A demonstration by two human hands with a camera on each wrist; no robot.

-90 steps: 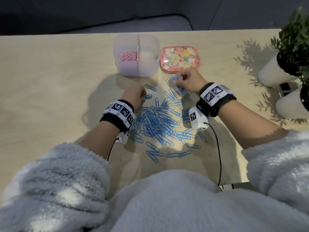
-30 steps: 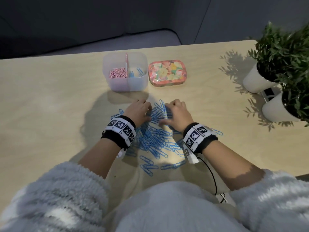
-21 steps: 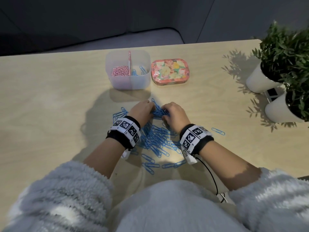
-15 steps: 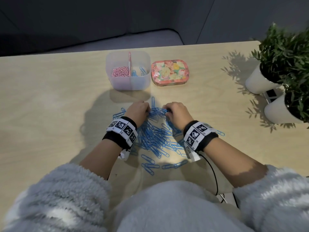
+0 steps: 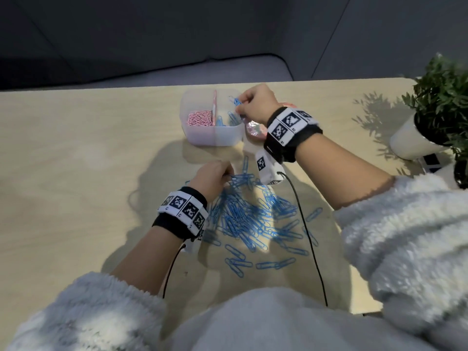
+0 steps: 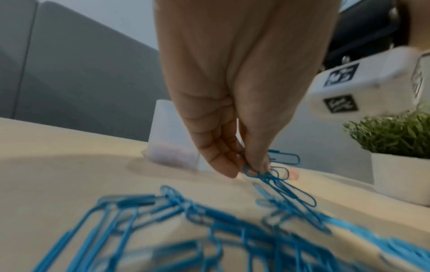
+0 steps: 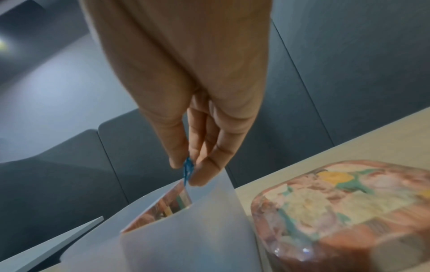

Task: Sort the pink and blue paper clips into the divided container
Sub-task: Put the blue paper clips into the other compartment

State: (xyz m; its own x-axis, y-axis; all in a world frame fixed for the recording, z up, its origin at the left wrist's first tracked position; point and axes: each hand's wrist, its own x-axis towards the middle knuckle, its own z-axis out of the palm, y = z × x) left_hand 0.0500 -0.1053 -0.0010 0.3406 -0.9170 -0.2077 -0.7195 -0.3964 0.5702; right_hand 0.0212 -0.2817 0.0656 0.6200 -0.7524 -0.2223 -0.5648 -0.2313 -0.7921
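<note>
A translucent divided container (image 5: 202,136) (image 7: 186,230) stands at the table's far middle, with pink clips (image 5: 199,119) in its left half and a few blue clips (image 5: 231,120) in its right half. My right hand (image 5: 249,102) (image 7: 188,169) hovers over the right half and pinches blue clips (image 5: 234,100) (image 7: 187,170) between thumb and fingers. A heap of blue clips (image 5: 250,216) (image 6: 186,230) lies on the table in front of me. At the heap's far edge my left hand (image 5: 215,176) (image 6: 249,169) pinches a small bunch of blue clips (image 6: 279,185).
A flowered tin (image 5: 253,129) (image 7: 349,211) sits just right of the container, mostly behind my right wrist. Two white plant pots (image 5: 415,140) (image 6: 400,176) stand at the table's right edge. Wrist-camera cables (image 5: 306,236) trail across the heap.
My right hand has lifted from the heap with blue clips and moved up over the container's right half. My left hand stays at the heap's far edge, now pinching clips.
</note>
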